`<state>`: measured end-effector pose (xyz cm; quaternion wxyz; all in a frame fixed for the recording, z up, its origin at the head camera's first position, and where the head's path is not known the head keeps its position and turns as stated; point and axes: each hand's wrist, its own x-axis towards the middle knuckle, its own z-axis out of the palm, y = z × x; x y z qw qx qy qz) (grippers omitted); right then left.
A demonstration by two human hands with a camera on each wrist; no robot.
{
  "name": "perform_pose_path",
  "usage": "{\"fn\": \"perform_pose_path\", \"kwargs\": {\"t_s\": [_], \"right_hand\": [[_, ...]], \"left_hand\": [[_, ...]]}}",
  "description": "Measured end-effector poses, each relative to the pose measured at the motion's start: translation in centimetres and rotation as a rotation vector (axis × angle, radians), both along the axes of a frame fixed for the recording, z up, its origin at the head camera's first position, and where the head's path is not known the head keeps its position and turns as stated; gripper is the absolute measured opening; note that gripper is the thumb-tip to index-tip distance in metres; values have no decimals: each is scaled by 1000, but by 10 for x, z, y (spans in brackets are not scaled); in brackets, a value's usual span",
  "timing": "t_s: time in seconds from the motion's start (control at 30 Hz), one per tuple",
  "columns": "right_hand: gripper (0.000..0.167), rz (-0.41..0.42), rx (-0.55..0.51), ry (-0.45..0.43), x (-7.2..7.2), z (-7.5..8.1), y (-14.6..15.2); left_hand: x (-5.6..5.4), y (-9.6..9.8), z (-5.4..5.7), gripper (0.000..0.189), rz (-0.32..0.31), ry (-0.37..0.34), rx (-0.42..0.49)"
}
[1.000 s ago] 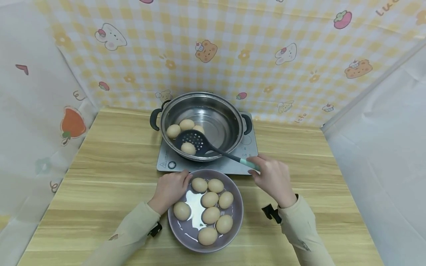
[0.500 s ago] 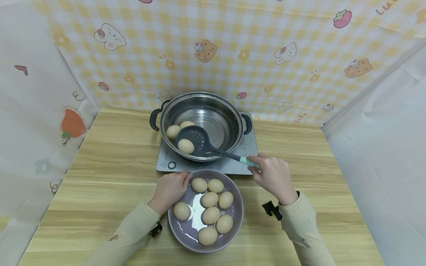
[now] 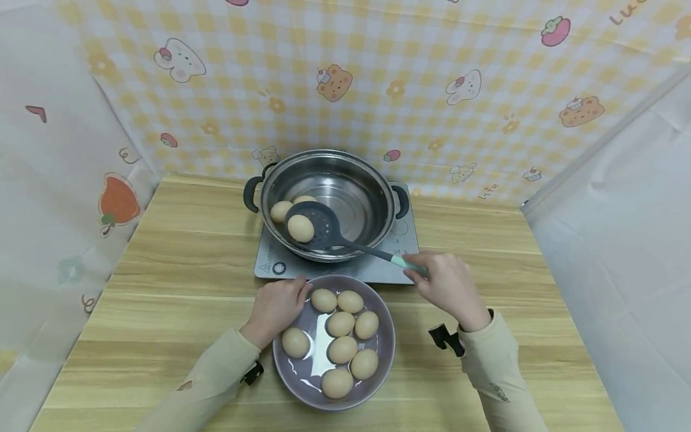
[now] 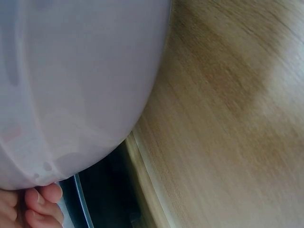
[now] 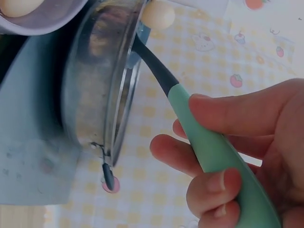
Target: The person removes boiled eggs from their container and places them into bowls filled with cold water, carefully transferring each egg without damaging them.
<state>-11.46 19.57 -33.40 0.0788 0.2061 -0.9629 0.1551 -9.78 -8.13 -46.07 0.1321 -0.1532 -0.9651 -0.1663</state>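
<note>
My right hand (image 3: pixel 448 285) grips the mint-green handle of a slotted skimmer (image 3: pixel 324 231); in the right wrist view thumb and fingers wrap that handle (image 5: pixel 209 147). One brown egg (image 3: pixel 300 228) lies in the skimmer's dark bowl, over the left part of a steel pot (image 3: pixel 372 180). Beyond the skimmer, an egg (image 3: pixel 281 211) and another egg (image 3: pixel 304 200) show inside the pot, the second partly covered. My left hand (image 3: pixel 278 306) holds the upper left rim of a mauve bowl (image 3: pixel 387 354) with several eggs in it. The left wrist view shows fingertips (image 4: pixel 45 204) curled at this bowl's edge.
The pot stands on a flat grey induction cooker (image 3: pixel 402 240) behind the bowl. Its black side handles (image 3: pixel 251 193) stick out left and right. A checked cloth (image 3: pixel 378 114) hangs behind, and white sheets border the wooden table (image 3: pixel 178 252) on both sides.
The skimmer has risen and tilted up slightly, lifting the egg in its bowl. It now covers an egg that showed behind it. My right hand shifted slightly right; the left stayed still.
</note>
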Motion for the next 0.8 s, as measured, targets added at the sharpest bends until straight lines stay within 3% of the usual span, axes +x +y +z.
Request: {"fn": "perform_pose_path", "kwargs": {"t_s": [0.47, 0.8], "right_hand": [[18, -44, 17, 51, 19, 19, 26], [18, -110, 12, 20, 25, 20, 40]], "left_hand": [[-2, 0, -2, 21, 1, -16, -17], [-1, -1, -2, 23, 4, 19, 5]]}}
